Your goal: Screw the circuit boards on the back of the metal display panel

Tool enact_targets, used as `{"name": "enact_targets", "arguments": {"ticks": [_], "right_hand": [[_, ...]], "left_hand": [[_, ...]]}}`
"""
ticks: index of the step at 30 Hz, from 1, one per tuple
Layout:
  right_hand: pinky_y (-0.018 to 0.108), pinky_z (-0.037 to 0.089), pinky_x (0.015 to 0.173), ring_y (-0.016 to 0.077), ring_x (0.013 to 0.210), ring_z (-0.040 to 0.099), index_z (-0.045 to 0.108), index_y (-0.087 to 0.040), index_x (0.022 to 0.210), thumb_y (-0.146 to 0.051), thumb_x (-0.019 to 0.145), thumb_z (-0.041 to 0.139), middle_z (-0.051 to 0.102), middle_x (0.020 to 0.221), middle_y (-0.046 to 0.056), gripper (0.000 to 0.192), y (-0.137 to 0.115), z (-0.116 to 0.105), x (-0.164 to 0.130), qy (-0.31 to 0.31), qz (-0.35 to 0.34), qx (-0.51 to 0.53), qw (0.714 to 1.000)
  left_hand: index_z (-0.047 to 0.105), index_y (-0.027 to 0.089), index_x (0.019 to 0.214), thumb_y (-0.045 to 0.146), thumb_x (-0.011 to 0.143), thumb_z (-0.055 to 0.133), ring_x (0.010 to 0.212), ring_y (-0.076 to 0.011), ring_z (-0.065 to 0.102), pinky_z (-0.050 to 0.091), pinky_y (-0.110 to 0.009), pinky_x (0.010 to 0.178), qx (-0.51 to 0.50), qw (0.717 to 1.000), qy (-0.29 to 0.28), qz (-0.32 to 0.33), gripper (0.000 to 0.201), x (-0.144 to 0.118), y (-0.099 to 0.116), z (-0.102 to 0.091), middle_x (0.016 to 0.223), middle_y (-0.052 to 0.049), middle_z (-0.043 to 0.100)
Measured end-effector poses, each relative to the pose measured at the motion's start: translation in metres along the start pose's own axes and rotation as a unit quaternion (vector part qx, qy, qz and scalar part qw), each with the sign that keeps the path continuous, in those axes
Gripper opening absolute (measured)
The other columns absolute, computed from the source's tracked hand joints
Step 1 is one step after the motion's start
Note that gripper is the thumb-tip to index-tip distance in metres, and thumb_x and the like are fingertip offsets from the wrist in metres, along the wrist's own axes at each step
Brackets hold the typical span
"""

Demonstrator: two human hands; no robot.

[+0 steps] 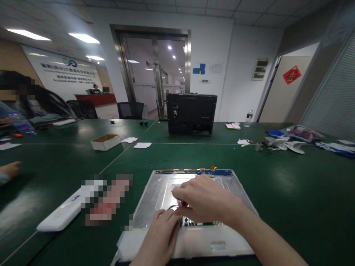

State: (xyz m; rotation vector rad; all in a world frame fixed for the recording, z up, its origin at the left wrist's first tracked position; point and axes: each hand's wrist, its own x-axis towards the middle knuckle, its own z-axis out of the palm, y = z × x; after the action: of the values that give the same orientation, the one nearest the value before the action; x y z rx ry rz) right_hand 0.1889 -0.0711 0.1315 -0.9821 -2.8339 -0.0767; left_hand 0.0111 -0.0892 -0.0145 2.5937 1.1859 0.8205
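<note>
A bare LCD panel (pixel 148 202) lies metal back up on the table in front of me, a blue circuit strip (pixel 177 172) along its far edge. My right hand (pixel 203 197) is closed over the middle of the panel. Between its fingers shows the red handle of what looks like a screwdriver (pixel 183 203); the rest is hidden. Beneath that hand a small green circuit board (pixel 203 223) partly shows. My left hand (pixel 163 231) rests at the board's left end, fingers bent together beside a dark wire (pixel 173 207). Whatever its fingertips pinch is hidden.
A white numbered device (pixel 61 214) and a pixelated item (pixel 111 203) lie to the left. Farther back are an open cardboard box (pixel 107 143), a black monitor housing (pixel 191 114), a water bottle (pixel 249 118) and bagged parts (pixel 302 133). Another person's hand (pixel 10 170) is at far left.
</note>
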Motion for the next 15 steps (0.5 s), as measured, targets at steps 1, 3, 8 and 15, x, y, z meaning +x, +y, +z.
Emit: {"name": "enact_targets", "arguments": {"ticks": [1, 3, 8, 15], "right_hand": [[0.028, 0.022, 0.048, 0.0148, 0.064, 0.057, 0.056, -0.018, 0.087, -0.03, 0.083, 0.051, 0.066, 0.08, 0.003, 0.013, 0.0001, -0.0011, -0.0014, -0.001, -0.009, 0.007, 1.0], [0.028, 0.024, 0.049, 0.0151, 0.066, 0.057, 0.055, -0.018, 0.094, -0.026, 0.079, 0.053, 0.066, 0.086, 0.004, 0.017, 0.0004, -0.0031, -0.0038, -0.01, -0.019, 0.02, 1.0], [0.028, 0.02, 0.047, 0.0146, 0.064, 0.057, 0.054, -0.017, 0.095, -0.022, 0.08, 0.052, 0.067, 0.085, 0.004, 0.016, 0.0013, -0.0024, -0.0016, -0.015, -0.011, 0.01, 1.0], [0.028, 0.02, 0.047, 0.0155, 0.062, 0.059, 0.058, -0.018, 0.086, -0.04, 0.09, 0.049, 0.066, 0.071, 0.002, 0.024, -0.0002, 0.0007, 0.0038, -0.005, 0.021, -0.018, 1.0]], "left_hand": [[0.055, 0.021, 0.09, 0.007, 0.086, 0.037, 0.083, -0.0215, 0.06, 0.043, -0.036, 0.079, 0.001, 1.0, -0.004, -0.003, 0.023, 0.0006, 0.0005, -0.0006, 0.088, -0.005, 0.065], [0.055, 0.021, 0.088, 0.008, 0.085, 0.037, 0.08, -0.0215, 0.06, 0.043, -0.036, 0.077, 0.005, 1.0, -0.014, -0.004, 0.022, 0.0018, 0.0012, -0.0019, 0.085, -0.005, 0.064], [0.055, 0.02, 0.09, 0.009, 0.087, 0.036, 0.081, -0.0217, 0.059, 0.043, -0.036, 0.078, 0.009, 0.999, -0.032, -0.01, 0.023, 0.0019, 0.0019, -0.0042, 0.087, -0.006, 0.064], [0.056, 0.021, 0.089, 0.008, 0.085, 0.04, 0.085, -0.0221, 0.06, 0.044, -0.036, 0.079, 0.007, 1.0, -0.012, -0.004, 0.021, 0.0003, 0.0008, -0.0035, 0.09, -0.006, 0.065]]}}
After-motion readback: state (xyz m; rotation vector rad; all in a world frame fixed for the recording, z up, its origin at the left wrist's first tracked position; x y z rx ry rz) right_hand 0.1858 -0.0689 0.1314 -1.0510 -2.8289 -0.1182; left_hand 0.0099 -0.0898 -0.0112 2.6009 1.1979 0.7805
